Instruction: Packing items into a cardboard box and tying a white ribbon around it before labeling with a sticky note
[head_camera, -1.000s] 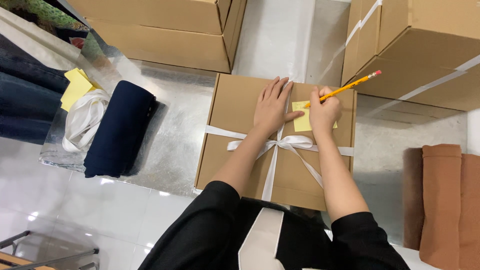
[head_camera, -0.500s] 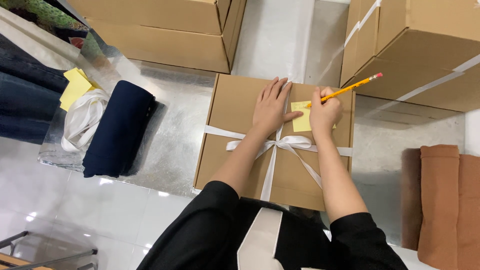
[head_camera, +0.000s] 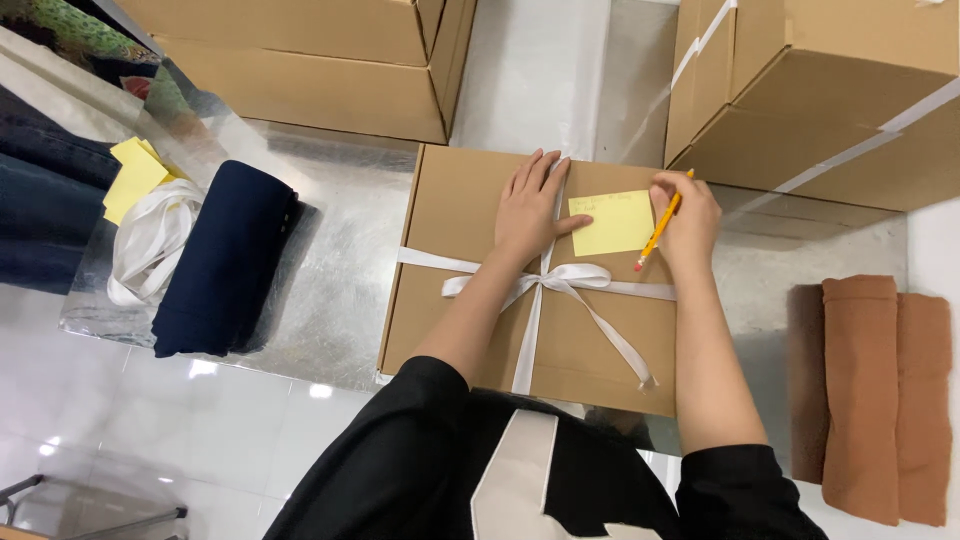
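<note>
A flat cardboard box (head_camera: 455, 240) tied with a white ribbon bow (head_camera: 545, 285) lies on a silvery sheet. A yellow sticky note (head_camera: 612, 222) with faint writing is stuck on the box's top right part. My left hand (head_camera: 530, 205) rests flat on the lid, fingers spread, thumb touching the note's left edge. My right hand (head_camera: 688, 215) sits just right of the note and grips a yellow pencil (head_camera: 658, 232), tip pointing down toward the ribbon.
Large cardboard boxes stand at the back left (head_camera: 300, 60) and back right (head_camera: 820, 100). A rolled navy cloth (head_camera: 225, 260), white ribbon (head_camera: 150, 245) and a yellow note pad (head_camera: 132, 175) lie at left. Folded rust-brown cloth (head_camera: 865, 390) lies at right.
My right hand has moved off the note to its right side, and the pencil has swung from pointing up-right to pointing down. The whole note now shows. My left hand stays put.
</note>
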